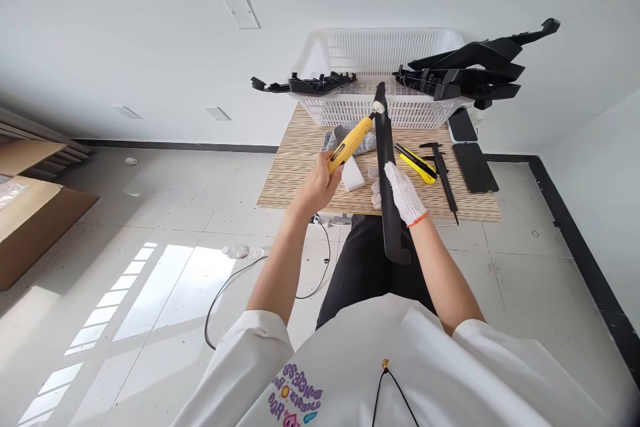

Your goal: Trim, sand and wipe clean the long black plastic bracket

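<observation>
Black strip (385,143) runs lengthwise from far to near, slightly right of the scene's middle; its far end overlaps the near wall of a white basket (350,109) in this view, and its near end reaches past the near edge of the table (295,177), above the person's dark trousers (357,257). The right hand (405,197), in a white glove with an orange cuff edge, grips the strip around its middle, with gloved fingers showing on both sides. The left hand (320,185), bare, is wrapped round the yellow handle of a tool (350,142), whose pale tip (379,107) meets the strip near its far end; whether it presses on the surface, I cannot tell. The two hands are apart, one on each side of the strip.

Beyond the tool handle lies a grey cloth (369,143), and just right of the left hand sits a white block (353,176). Right of the strip are a yellow cutter (420,168), a dark caliper (444,177) and, farther right, a black phone (475,167). Black parts rest on the basket, one group at the left (320,85) and a larger one at the right (465,75). On the floor at far left stands a cardboard box (35,227).
</observation>
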Demonstrator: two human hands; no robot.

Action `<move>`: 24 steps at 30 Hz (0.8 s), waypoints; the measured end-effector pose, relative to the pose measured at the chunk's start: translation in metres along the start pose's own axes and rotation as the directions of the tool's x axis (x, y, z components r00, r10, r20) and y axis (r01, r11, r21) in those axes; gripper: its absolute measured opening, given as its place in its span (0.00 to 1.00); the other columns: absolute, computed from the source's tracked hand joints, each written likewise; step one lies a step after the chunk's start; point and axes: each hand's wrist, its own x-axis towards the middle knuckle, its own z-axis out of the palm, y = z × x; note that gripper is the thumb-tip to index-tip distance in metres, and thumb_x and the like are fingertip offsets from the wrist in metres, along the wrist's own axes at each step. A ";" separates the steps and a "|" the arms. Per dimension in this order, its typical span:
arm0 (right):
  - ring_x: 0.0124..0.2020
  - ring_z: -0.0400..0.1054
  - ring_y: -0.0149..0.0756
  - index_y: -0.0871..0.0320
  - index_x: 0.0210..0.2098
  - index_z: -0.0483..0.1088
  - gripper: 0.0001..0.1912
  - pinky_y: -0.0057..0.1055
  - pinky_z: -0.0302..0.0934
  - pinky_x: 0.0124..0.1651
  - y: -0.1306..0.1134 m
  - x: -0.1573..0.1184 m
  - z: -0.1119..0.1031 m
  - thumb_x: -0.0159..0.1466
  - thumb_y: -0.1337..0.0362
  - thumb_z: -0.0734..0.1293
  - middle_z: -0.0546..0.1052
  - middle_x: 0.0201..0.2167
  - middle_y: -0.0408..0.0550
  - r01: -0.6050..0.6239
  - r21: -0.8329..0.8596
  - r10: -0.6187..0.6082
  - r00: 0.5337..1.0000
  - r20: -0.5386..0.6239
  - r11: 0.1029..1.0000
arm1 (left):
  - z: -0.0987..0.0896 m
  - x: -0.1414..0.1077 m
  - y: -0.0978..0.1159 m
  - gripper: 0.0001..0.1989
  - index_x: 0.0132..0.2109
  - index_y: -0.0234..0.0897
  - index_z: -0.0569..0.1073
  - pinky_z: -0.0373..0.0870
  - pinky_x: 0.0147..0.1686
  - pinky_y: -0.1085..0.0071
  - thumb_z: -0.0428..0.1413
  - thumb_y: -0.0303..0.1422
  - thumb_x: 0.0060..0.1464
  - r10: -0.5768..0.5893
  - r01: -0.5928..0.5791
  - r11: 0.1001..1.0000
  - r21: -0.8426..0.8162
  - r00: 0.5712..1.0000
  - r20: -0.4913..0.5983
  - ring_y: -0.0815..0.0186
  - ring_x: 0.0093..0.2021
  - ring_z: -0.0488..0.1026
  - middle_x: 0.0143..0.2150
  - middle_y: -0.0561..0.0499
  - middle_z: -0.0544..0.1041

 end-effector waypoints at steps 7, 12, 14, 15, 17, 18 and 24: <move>0.19 0.68 0.31 0.58 0.42 0.74 0.29 0.29 0.66 0.21 0.000 0.001 -0.001 0.62 0.37 0.65 0.74 0.24 0.45 -0.002 0.007 0.002 1.000 0.005 1.000 | 0.001 -0.002 0.001 0.12 0.53 0.42 0.58 0.64 0.30 0.65 0.48 0.41 0.67 0.009 -0.009 1.000 0.023 1.000 0.014 0.66 0.26 0.66 0.35 0.50 0.69; 0.19 0.67 0.30 0.58 0.41 0.73 0.28 0.28 0.65 0.21 0.000 0.002 -0.001 0.62 0.37 0.66 0.73 0.23 0.44 -0.029 0.040 0.028 0.999 0.030 0.999 | 0.002 -0.005 0.001 0.12 0.53 0.41 0.58 0.66 0.31 0.64 0.47 0.39 0.67 0.023 -0.024 0.999 0.031 1.000 0.021 0.64 0.27 0.68 0.35 0.50 0.69; 0.19 0.67 0.30 0.57 0.41 0.74 0.28 0.28 0.64 0.20 0.000 0.002 -0.001 0.62 0.37 0.66 0.72 0.23 0.44 -0.027 0.045 0.025 0.999 0.033 0.999 | 0.002 -0.006 0.001 0.11 0.53 0.41 0.58 0.66 0.31 0.64 0.47 0.38 0.67 0.014 -0.014 0.999 0.030 0.999 0.029 0.63 0.28 0.69 0.34 0.50 0.69; 0.19 0.67 0.30 0.58 0.41 0.74 0.28 0.28 0.64 0.20 0.000 0.002 -0.001 0.61 0.37 0.66 0.72 0.23 0.44 -0.021 0.043 0.020 0.999 0.030 0.999 | 0.002 -0.007 0.001 0.11 0.52 0.41 0.58 0.66 0.31 0.64 0.47 0.38 0.67 0.008 -0.010 0.999 0.031 0.999 0.033 0.63 0.28 0.69 0.34 0.50 0.69; 0.19 0.67 0.31 0.58 0.41 0.74 0.29 0.29 0.64 0.20 0.000 0.001 -0.001 0.61 0.37 0.66 0.71 0.24 0.44 -0.013 0.040 0.012 1.000 0.025 0.999 | 0.001 -0.009 0.001 0.10 0.52 0.42 0.59 0.66 0.31 0.64 0.47 0.38 0.67 -0.002 0.000 0.999 0.035 0.999 0.040 0.62 0.29 0.70 0.34 0.49 0.70; 0.19 0.67 0.30 0.58 0.41 0.74 0.29 0.29 0.64 0.20 -0.001 0.001 -0.001 0.61 0.37 0.67 0.71 0.24 0.44 -0.014 0.042 0.013 1.000 0.028 0.999 | 0.002 -0.010 0.001 0.11 0.53 0.42 0.59 0.66 0.32 0.64 0.48 0.38 0.67 -0.004 0.003 0.999 0.037 0.999 0.039 0.61 0.29 0.71 0.35 0.49 0.70; 0.19 0.67 0.31 0.58 0.41 0.73 0.28 0.29 0.64 0.21 -0.001 0.001 -0.001 0.60 0.37 0.67 0.71 0.23 0.43 -0.023 0.069 0.019 0.998 0.052 0.997 | 0.003 -0.016 -0.001 0.13 0.54 0.40 0.59 0.68 0.34 0.64 0.48 0.38 0.67 -0.003 0.002 1.000 0.028 0.999 0.039 0.60 0.33 0.74 0.38 0.47 0.72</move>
